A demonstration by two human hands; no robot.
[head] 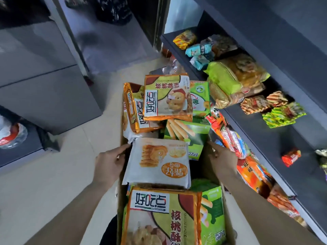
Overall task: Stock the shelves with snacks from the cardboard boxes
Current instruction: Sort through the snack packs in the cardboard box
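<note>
A cardboard box (pixel 205 167) full of snack packets fills the lower middle of the view. A white cookie packet (pixel 159 161) lies on top at its centre, with orange-edged walnut cookie packets (pixel 166 98) beyond it and another (pixel 162 218) nearer me. Green biscuit-stick boxes (pixel 185 131) sit along the right side. My left hand (pixel 109 163) grips the box's left wall, thumb by the white packet's corner. My right hand (pixel 223 156) rests against the box's right wall with its fingers straight. Dark shelves (pixel 265 138) on the right hold several snacks.
On the shelves lie green bread bags (pixel 235 76), teal packets (pixel 200 52), striped small packs (pixel 270 105) and a small red pack (pixel 290 156). Orange bags (pixel 251 170) hang over the lower shelf edge. A grey cabinet (pixel 44 89) stands to the left, across beige floor tiles (pixel 53 183).
</note>
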